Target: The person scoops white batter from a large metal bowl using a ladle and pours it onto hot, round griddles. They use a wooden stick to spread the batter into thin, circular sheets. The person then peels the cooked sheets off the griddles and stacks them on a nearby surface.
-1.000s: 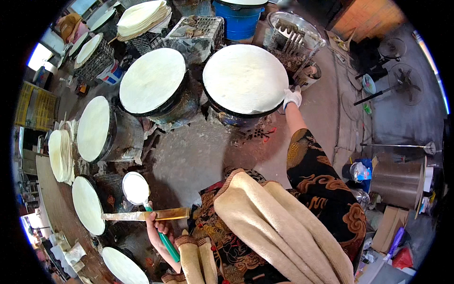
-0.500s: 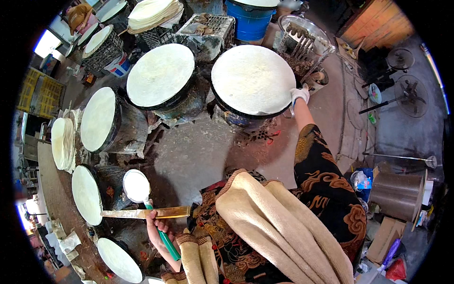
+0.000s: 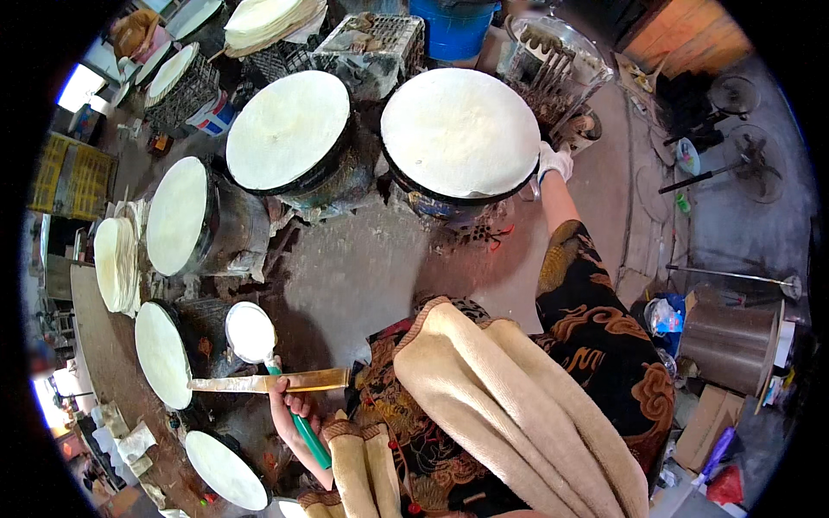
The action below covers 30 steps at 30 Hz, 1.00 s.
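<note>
My left hand (image 3: 296, 406), bare, is closed around the green handle of a ladle (image 3: 251, 331) whose round bowl looks full of white liquid. The same hand holds a long flat wooden spatula (image 3: 250, 383) crosswise; its whitish end overlaps the edge of a white-topped round griddle (image 3: 162, 356). In a white glove, my right hand (image 3: 555, 161) is at the right rim of the large round griddle (image 3: 460, 200) ahead. Its fingers look curled, and what they grip is hidden. A thin white round sheet (image 3: 458, 129) covers that griddle's top.
More drum-like griddles carry white sheets (image 3: 289, 129) in an arc on my left. Stacks of finished sheets (image 3: 115, 263) stand beyond them. Behind are a blue bucket (image 3: 453, 34) and a crate (image 3: 371, 43). Fans (image 3: 751, 168) and a large spool (image 3: 730, 341) stand on the right.
The view has shifted slightly, and the far griddles sit a little higher in it. My right hand stays at the griddle's right rim. The ladle and spatula remain in my left hand.
</note>
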### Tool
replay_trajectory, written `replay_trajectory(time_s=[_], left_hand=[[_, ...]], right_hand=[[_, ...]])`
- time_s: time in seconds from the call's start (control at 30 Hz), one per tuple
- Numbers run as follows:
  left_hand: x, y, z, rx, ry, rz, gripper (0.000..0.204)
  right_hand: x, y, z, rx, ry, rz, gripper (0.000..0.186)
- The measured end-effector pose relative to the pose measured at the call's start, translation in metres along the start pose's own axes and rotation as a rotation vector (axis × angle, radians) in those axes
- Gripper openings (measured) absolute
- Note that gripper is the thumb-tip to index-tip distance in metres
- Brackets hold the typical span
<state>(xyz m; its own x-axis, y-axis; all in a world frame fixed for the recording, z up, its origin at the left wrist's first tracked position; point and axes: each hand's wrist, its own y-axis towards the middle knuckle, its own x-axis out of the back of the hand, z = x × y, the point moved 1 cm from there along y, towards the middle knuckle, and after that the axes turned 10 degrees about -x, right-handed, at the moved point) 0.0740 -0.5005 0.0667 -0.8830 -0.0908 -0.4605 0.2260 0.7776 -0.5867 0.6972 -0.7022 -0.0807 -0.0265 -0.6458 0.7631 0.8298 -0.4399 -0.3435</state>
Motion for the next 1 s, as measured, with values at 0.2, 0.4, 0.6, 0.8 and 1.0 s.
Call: replay_trajectory(time_s=[0.2, 0.4, 0.6, 0.8, 1.0], left_hand=[[-0.002, 0.000, -0.002, 0.000, 0.026, 0.042, 0.019], [-0.003, -0.003, -0.005, 0.121, 0.043, -0.010, 0.034], [-0.014, -0.006, -0.003, 0.035, -0.044, -0.083, 0.032], [-0.027, -0.013, -0.006, 0.025, 0.113, -0.085, 0.033], [-0.023, -0.008, -0.009, 0.009, 0.097, -0.145, 0.031]], right_hand=[[-0.015, -0.087, -0.007, 0.556, -0.292, -0.091, 0.096], [-0.026, -0.182, -0.017, 1.120, -0.758, 0.142, 0.113], [-0.036, -0.168, -0.023, 1.139, -0.717, 0.076, 0.104], [-0.042, -0.156, -0.036, 1.235, -0.464, -0.031, 0.074], [-0.051, -0.145, -0.051, 1.246, -0.410, -0.127, 0.033]])
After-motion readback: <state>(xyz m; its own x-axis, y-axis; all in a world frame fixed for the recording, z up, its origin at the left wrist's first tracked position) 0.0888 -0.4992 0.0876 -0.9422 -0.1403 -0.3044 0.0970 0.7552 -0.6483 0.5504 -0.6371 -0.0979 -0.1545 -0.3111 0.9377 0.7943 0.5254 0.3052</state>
